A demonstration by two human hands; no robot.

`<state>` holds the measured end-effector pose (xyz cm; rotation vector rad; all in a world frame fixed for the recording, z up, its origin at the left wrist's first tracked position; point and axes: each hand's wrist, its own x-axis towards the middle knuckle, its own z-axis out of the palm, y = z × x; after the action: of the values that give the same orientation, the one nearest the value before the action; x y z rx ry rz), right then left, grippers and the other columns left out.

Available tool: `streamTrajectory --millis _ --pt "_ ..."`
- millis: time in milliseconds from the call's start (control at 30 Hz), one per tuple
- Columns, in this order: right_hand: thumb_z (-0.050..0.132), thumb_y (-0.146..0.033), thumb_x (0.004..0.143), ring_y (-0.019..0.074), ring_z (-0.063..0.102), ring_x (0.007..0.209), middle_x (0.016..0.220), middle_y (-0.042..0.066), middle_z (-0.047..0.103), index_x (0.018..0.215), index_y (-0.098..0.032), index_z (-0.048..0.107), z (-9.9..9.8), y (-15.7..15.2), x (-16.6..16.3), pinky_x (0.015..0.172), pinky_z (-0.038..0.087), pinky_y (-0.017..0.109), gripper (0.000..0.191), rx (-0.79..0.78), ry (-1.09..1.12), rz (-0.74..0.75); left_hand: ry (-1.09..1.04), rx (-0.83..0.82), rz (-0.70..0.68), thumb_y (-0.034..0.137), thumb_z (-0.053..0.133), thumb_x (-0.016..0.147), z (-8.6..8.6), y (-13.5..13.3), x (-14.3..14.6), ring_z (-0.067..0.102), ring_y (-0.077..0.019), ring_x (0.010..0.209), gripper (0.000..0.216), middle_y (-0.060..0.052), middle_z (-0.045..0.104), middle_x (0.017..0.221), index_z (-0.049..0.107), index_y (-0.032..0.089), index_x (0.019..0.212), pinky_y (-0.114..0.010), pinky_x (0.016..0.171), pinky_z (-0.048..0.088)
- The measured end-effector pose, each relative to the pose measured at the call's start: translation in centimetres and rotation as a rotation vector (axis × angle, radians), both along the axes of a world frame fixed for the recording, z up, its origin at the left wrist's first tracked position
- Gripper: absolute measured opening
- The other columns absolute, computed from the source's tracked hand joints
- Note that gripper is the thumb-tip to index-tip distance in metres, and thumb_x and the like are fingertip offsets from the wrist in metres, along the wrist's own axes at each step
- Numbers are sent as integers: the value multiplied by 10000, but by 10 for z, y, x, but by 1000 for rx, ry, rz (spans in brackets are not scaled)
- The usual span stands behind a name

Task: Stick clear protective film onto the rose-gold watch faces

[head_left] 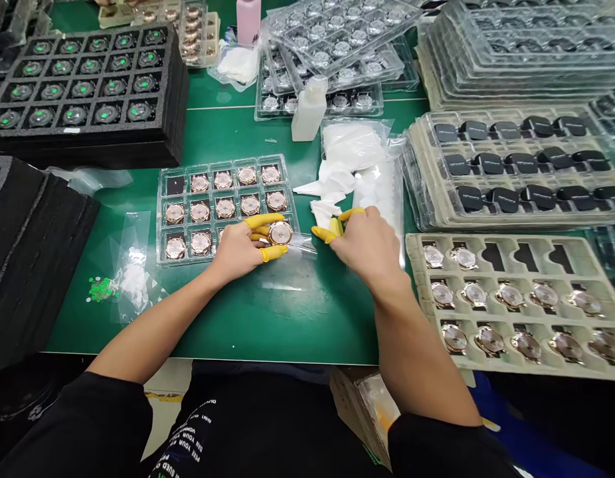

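Note:
My left hand [245, 249], with yellow finger cots, grips a rose-gold watch head [280, 232] by its edge, dial side not clearly readable. It is just above the right front corner of a clear plastic tray [161, 222] of similar watch heads. That tray's back left slot shows only a dark insert. A piece of clear film [303, 243] lies beside the held watch head. My right hand [364, 242], also in yellow finger cots, has its curled fingers on a crumpled white wipe [323, 211]; the exact contact is partly hidden.
A beige tray of watch heads [417, 299] lies at right, below stacked trays of black pieces [504, 162]. Black foam trays [180, 99] stand at left. Behind are a white bottle [308, 113], a pink bottle [248, 21] and stacked clear trays [337, 60]. Green dots [101, 289] lie front left.

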<state>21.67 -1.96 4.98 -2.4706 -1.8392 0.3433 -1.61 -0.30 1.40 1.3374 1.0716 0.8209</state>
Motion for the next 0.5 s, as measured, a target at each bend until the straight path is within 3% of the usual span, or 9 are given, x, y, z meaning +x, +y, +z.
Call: streamTrajectory --millis 100,267,367,433,500 --pt "630 -212 895 320 689 946 1205 224 686 1172 -102 711 -3 1 -4 708 417 370 309 -54 -57 35 -4 -3 -1 232 897 634 0 0 0 759 -163 837 666 -59 807 974 757 190 1284 -319 845 663" --pt "677 -188 796 302 679 830 858 121 729 959 -156 728 -4 7 23 701 430 373 174 -62 59 -31 15 4 7 220 886 646 -1 0 0 748 -158 819 643 -59 799 971 763 196 1276 -307 810 656" --pt "708 -251 796 291 685 856 890 87 718 939 -200 740 -1 9 34 722 500 398 155 182 288 35 17 25 12 223 886 648 -2 1 0 750 -164 824 632 -58 800 954 765 197 1268 -308 807 652" --pt "706 -312 840 270 680 881 965 99 705 947 -223 740 -1 6 26 724 538 406 143 453 461 146 26 40 23 231 893 643 -2 1 0 752 -167 826 630 -54 800 939 768 203 1259 -312 815 651" --pt "695 -408 898 247 673 867 975 106 692 922 -235 707 -3 2 7 732 561 407 174 622 599 254 34 45 31 241 902 636 -3 0 0 752 -168 814 628 -50 797 932 770 206 1249 -315 812 652"
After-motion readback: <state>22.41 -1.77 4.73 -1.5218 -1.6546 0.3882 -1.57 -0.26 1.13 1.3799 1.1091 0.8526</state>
